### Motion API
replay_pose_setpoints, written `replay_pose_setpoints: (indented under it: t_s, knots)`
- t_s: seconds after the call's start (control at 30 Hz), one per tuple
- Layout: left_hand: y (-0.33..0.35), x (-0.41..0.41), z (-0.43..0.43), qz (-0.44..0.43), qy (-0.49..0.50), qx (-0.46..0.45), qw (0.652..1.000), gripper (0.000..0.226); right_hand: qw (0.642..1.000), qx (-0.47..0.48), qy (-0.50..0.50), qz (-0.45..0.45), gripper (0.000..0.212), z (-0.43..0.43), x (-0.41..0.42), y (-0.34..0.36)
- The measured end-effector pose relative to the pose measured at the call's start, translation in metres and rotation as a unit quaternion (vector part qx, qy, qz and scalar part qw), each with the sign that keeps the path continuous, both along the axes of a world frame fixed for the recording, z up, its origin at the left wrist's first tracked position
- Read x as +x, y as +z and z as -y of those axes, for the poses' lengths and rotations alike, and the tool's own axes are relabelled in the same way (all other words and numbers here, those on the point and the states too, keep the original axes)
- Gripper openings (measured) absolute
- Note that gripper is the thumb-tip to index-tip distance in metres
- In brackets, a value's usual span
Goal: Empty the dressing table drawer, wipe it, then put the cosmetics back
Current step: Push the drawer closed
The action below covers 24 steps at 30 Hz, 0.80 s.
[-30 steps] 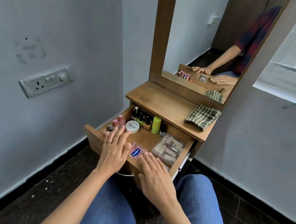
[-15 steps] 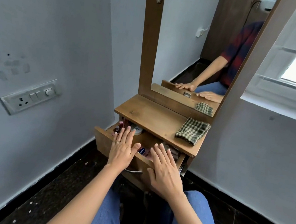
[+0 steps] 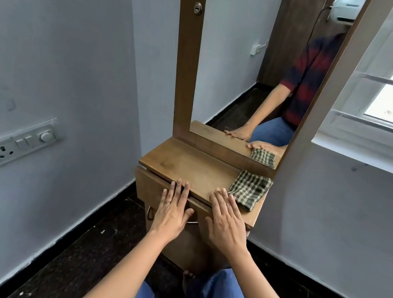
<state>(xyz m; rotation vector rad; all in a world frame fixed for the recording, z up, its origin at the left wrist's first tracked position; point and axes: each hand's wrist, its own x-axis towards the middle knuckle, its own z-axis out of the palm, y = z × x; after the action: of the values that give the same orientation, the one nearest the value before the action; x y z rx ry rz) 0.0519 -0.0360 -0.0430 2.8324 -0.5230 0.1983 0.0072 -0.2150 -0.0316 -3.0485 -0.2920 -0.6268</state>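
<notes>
While the person's knees in blue jeans are sitting nearest the camera, both hands are lying flat against the drawer [image 3: 144, 187], which is nearly closed under the top of the dressing table [image 3: 187, 165]. The left hand [image 3: 172, 209] is spreading its fingers open on the drawer front, gripping nothing; the right hand [image 3: 226, 222] is resting likewise, palm down, fingers loose, its tips just beside the checked cloth [image 3: 249, 189]. A metal handle [image 3: 150, 212] is showing partly beneath the left hand, and that looks the sound place to take hold. The drawer seems stiff, boxy wood, probably fairly heavy on its runners. No cosmetics are showing; they may be inside. The cloth is lying folded, soft and light, easy to pinch anywhere. Beyond, the mirror [image 3: 242, 66] is reflecting both hands.
</notes>
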Motion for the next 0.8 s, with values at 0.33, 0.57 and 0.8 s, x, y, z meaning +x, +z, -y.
replay_pose_setpoints:
  t_s: [0.33, 0.57, 0.8]
  knots:
    - [0.000, 0.007, 0.006, -0.017, 0.001, -0.014, 1.000, 0.077, 0.986, 0.084, 0.007, 0.144, 0.037, -0.008, 0.020, -0.017]
    - [0.003, 0.006, 0.003, -0.024, -0.004, -0.015, 1.000, 0.075, 0.981, 0.085, -0.008, 0.176, 0.037, -0.011, 0.023, -0.017]
    - [0.014, 0.004, -0.001, -0.041, -0.006, 0.008, 0.999, 0.070, 0.987, 0.105, -0.017, 0.122, 0.038, -0.013, 0.017, -0.004]
